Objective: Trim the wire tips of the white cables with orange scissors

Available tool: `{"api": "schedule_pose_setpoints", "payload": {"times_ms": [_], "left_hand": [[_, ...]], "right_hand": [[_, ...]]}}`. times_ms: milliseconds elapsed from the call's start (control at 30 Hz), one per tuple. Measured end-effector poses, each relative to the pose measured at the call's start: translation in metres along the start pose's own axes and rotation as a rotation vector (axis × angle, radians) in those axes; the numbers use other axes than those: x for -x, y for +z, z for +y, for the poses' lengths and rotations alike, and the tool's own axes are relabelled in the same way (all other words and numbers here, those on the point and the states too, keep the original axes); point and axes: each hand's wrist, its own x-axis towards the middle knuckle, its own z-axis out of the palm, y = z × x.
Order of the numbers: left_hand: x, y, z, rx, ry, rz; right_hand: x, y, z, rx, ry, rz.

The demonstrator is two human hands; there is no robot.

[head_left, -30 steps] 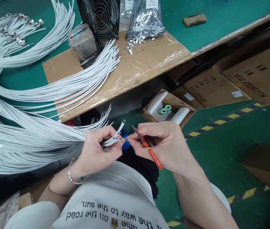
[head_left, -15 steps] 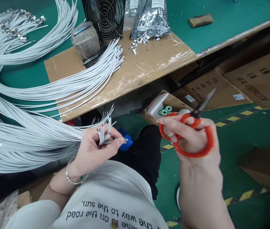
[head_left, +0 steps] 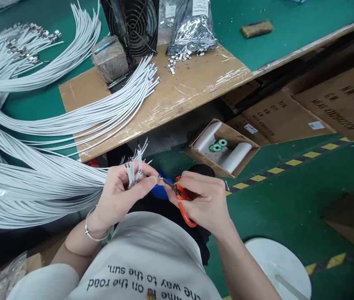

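My left hand (head_left: pixel 123 189) is closed around several white cables (head_left: pixel 138 164), whose cut ends with small coloured wires stick up between the fingers. One cable end is pinched between its thumb and forefinger. My right hand (head_left: pixel 202 198) grips a pair of scissors with orange handles (head_left: pixel 187 214). The dark blades reach the cable end at my left thumb tip; whether they are closed on it I cannot tell. A thick bundle of white cables (head_left: pixel 61 183) runs left from my left hand. More cables (head_left: pixel 117 106) lie on the bench with their ends toward the middle.
On the green bench (head_left: pixel 233 50) stand a black fan (head_left: pixel 135 27), a wrapped block (head_left: pixel 110 59) and a bag of small metal parts (head_left: pixel 192 31). Below are an open carton (head_left: pixel 247 164) with rolls, a blue object (head_left: pixel 160 191), large cartons (head_left: pixel 330 104) and a white round stool (head_left: pixel 277 266).
My right hand has swung left and down with the scissors, from out at the right to my left thumb. The blades now point left. My left hand stays nearly in place.
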Motion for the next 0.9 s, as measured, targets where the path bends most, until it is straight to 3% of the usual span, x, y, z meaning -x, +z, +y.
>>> {"api": "schedule_pose_setpoints", "payload": {"times_ms": [900], "left_hand": [[0.0019,-0.0034,0.0007,0.037,-0.030,-0.039]], "right_hand": [[0.0009,-0.0012,0.0033,0.154,-0.167,0.038]]}}
